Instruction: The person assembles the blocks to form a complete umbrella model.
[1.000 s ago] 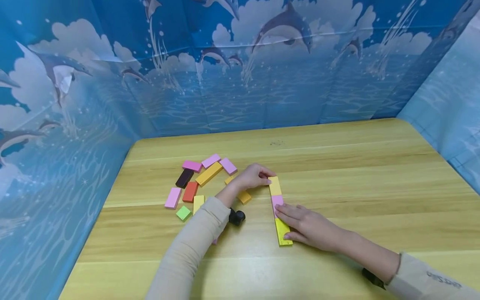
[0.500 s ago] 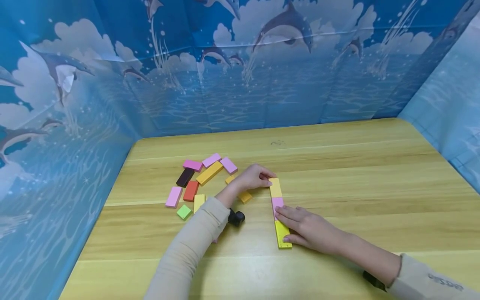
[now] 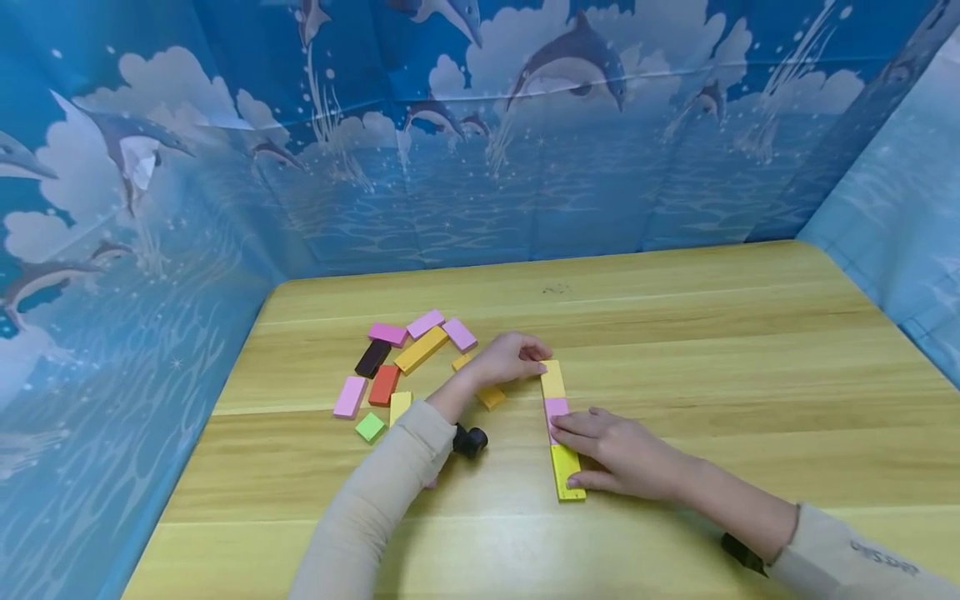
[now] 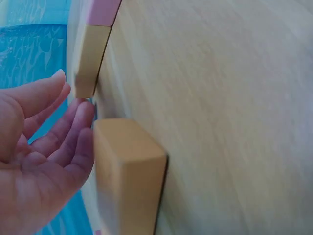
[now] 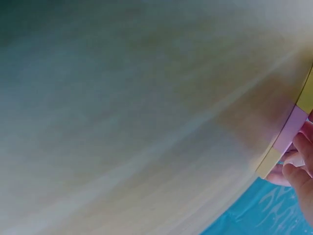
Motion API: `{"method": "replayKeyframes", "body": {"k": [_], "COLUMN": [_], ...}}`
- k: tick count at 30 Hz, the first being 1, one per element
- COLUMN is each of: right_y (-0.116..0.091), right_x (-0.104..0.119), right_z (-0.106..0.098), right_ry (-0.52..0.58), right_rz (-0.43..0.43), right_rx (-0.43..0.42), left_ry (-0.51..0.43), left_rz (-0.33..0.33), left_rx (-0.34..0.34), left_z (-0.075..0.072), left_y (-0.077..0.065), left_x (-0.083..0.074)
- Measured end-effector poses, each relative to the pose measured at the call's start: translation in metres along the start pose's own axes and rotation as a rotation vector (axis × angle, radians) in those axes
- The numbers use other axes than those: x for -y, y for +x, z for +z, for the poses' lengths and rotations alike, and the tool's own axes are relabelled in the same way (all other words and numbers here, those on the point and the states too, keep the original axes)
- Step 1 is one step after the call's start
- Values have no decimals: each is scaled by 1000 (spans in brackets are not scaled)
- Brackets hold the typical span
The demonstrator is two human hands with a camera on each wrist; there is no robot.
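Left grip (image 3: 510, 358) at far edge of block row (image 3: 556, 407); table (image 3: 690, 333) beyond

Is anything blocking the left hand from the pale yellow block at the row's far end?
Nothing visible does: the left hand is right at the pale yellow block. An orange block lies beside the hand, not between them.

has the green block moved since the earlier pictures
No. In the head view the green block keeps its place against the dark smudge on the table; the whole picture shifts slightly with the camera.
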State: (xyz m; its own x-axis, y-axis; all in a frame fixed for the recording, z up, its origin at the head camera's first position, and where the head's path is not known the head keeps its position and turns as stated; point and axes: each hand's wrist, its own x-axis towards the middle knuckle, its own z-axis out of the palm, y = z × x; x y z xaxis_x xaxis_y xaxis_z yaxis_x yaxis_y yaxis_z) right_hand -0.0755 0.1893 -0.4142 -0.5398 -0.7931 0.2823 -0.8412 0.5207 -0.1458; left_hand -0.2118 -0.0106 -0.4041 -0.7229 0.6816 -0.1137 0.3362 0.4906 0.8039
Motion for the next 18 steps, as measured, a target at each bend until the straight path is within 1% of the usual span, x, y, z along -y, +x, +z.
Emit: {"method": "replayKeyframes", "body": {"k": [2, 5, 8, 11, 14, 16, 18], "right_y": [1, 3, 5, 6, 7, 7, 7], "right_x": [-1, -2, -3, -7, -13, -18, -24], "right_z": [-1, -3, -7, -11, -15, -18, -22], "right_ry": [4, 31, 80, 146, 201, 229, 246], "right_rz": [-2, 10, 43, 82, 111, 131, 156], "right_rx": [9, 36, 69, 88, 75, 46, 12], "left_ry": [38, 119, 206, 316, 449, 533, 641], "left_rz": [8, 21, 36, 59, 104, 131, 165], "left_rx": [0, 0, 6, 12, 3, -9, -22], "left_z": [-2, -5, -8, -10, -8, -5, 2], "left_y": [-3, -10, -18, -28, -37, -44, -52], "left_x": [-1, -2, -6, -10, -14, -19, -22]}}
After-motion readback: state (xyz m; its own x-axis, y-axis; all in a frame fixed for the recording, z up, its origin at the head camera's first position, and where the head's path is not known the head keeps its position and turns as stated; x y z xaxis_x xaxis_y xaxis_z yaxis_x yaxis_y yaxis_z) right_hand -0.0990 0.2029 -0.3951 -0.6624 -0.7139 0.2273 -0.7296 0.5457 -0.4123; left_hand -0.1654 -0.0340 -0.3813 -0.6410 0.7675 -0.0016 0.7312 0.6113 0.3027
